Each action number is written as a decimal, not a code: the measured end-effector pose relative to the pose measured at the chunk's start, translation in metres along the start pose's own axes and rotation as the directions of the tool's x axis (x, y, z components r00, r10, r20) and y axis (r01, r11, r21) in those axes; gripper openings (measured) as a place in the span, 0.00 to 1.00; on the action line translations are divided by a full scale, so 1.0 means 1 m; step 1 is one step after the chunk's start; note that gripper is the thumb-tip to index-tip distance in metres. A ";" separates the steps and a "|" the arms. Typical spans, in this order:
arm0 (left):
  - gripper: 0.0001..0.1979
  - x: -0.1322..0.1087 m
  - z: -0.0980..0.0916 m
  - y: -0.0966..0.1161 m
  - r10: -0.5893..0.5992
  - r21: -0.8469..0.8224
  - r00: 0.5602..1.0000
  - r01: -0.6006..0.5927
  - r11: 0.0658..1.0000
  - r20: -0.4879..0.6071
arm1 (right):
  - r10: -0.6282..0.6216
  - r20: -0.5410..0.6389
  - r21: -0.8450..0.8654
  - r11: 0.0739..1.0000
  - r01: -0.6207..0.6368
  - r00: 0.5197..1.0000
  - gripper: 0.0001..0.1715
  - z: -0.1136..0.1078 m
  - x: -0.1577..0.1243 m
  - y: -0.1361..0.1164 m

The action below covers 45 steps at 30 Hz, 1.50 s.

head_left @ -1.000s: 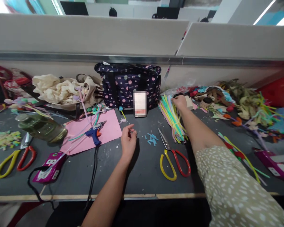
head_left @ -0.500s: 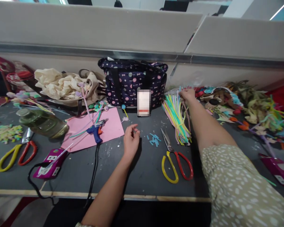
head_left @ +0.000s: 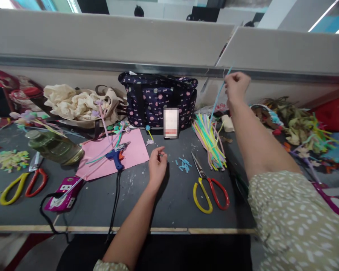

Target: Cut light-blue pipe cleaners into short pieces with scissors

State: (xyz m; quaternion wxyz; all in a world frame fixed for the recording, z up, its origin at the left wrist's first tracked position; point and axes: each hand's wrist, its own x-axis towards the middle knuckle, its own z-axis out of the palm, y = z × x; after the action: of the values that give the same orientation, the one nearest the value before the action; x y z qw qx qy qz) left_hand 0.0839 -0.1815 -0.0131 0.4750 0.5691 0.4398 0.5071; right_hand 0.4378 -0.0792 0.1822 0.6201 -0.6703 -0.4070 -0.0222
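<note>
Light blue on this thin stem [head_left: 218, 93], and we've got yellow, green, pink and lilac all through the bundle [head_left: 210, 142]! Navy with pink dots and bows on the bag [head_left: 158, 102], we see; one yellow, one red handle on these scissors [head_left: 202, 176]; white flecks across the olive sleeve [head_left: 293, 207]

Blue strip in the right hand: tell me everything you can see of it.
The blue strip is long, thin and light blue, nearly straight, and looks like a flexible craft stem, though its texture is too fine to tell. It slants, upper end to the right. The right hand grips it near the top, a short tip showing above. Below, it runs down to the far end of the bundle of coloured strips; whether its lower end is inside cannot be told.
</note>
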 end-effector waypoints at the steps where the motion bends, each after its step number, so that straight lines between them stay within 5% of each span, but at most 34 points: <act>1: 0.15 0.000 0.000 0.000 -0.002 -0.006 1.000 0.002 1.000 -0.003 | -0.017 -0.041 0.020 1.000 0.018 0.999 0.26 -0.003 -0.002 -0.014; 5: 0.13 0.002 0.000 0.003 -0.017 -0.062 1.000 0.016 0.998 -0.005 | -0.005 0.051 0.228 0.974 -0.007 0.999 0.27 -0.023 -0.030 -0.072; 8: 0.10 0.004 0.000 0.005 -0.036 -0.156 0.999 0.040 0.987 0.030 | -0.002 0.194 0.335 0.940 -0.065 0.981 0.13 -0.038 -0.064 -0.108; 12: 0.12 0.004 -0.001 0.010 -0.039 -0.274 0.993 0.069 0.959 0.114 | 0.159 0.374 0.446 0.833 -0.328 0.914 0.06 -0.046 -0.114 -0.130; 18: 0.20 -0.004 0.002 0.019 0.061 -0.368 0.967 0.036 0.929 0.248 | 0.438 0.538 0.515 0.506 -0.692 0.720 0.07 -0.026 -0.197 -0.107; 22: 0.26 -0.004 0.001 0.022 0.078 -0.441 0.978 0.016 0.897 0.194 | 0.589 0.562 0.467 0.353 -0.811 0.580 0.05 -0.006 -0.258 -0.077; 24: 0.25 -0.003 -0.002 0.023 0.086 -0.450 0.984 -0.008 0.893 0.153 | 0.642 0.532 0.469 0.320 -0.823 0.552 0.05 0.001 -0.283 -0.064; 31: 0.23 0.001 -0.010 0.019 0.029 -0.429 0.996 0.010 0.903 0.084 | 0.652 0.480 0.488 0.357 -0.796 0.587 0.12 0.009 -0.312 -0.038; 35: 0.20 0.005 -0.011 0.015 0.011 -0.482 1.000 0.003 0.876 0.025 | 0.536 0.510 0.413 0.534 -0.738 0.673 0.18 -0.001 -0.311 -0.030; 38: 0.21 0.010 -0.014 0.012 -0.038 -0.516 0.998 0.009 0.857 -0.046 | 0.401 0.527 0.262 0.762 -0.592 0.749 0.21 -0.029 -0.321 -0.021; 41: 0.22 0.014 -0.016 0.011 -0.099 -0.546 0.989 0.024 0.837 -0.108 | 0.278 0.429 0.007 0.951 -0.310 0.859 0.19 -0.071 -0.338 -0.002; 45: 0.20 0.015 -0.015 0.010 -0.145 -0.584 0.983 0.053 0.810 -0.111 | 0.273 0.425 -0.269 0.949 -0.168 0.863 0.19 -0.120 -0.358 0.024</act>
State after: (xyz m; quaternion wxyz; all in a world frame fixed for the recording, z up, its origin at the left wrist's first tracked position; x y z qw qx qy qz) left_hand 0.0705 -0.1675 0.0000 0.6166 0.3344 0.3287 0.6324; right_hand 0.2696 -0.3638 -0.0010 0.4264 -0.7640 -0.4564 0.1619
